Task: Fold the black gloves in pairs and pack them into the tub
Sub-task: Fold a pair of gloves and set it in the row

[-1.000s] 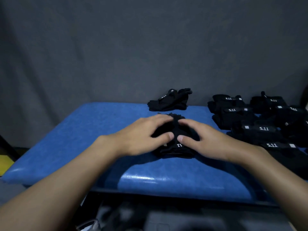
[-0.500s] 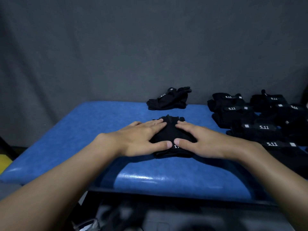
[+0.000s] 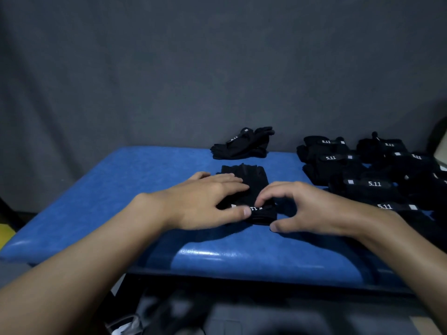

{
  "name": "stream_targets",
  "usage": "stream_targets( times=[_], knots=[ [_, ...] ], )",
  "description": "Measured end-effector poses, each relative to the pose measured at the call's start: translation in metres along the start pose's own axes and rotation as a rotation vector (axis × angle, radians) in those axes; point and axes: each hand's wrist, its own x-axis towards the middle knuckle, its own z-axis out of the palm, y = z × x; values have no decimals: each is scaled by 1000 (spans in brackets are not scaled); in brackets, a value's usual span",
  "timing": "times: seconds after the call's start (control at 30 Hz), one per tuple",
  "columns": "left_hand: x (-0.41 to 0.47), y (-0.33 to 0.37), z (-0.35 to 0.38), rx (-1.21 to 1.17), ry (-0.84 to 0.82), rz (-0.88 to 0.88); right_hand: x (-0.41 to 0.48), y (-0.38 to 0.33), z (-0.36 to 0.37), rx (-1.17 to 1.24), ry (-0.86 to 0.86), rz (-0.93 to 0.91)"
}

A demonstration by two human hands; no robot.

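The pair (image 3: 244,176) is pressed flat mid-table (image 3: 116,189) by the open left hand (image 3: 205,204). The right hand (image 3: 309,209), flat before, is now arched over the cuff. Whether it is pinched cannot be told, so a fold seems imminent.

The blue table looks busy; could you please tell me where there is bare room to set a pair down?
Bare: the left half of the blue table, from the left hand to the left edge, and the near strip in front of the pair being folded. Crowded: the right side, filled by the folded rows.
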Motion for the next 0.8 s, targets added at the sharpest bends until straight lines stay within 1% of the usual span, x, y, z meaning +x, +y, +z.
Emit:
stream_targets(
  times=[0.1, 0.37, 0.5, 0.63, 0.73, 0.8],
  knots=[
    [-7, 7, -5, 21, 21, 74, 1, 1, 1, -8, 3, 8],
    [-10, -1, -4, -88, 25, 82, 0, -3, 2, -46, 125, 3],
    [-9, -2, -4, -124, 66, 82, 1, -5, 4, -65, 188, 22],
    [-9, -4, -5, -134, 117, 94, 2, -4, 3, -39, 178, 34],
    [-9, -6, -5, -159, 151, 90, 0, -3, 2, 3, 135, 60],
    [-9, -6, -4, -181, 170, 86, 0, -2, 3, -13, 129, 68]
  ],
)
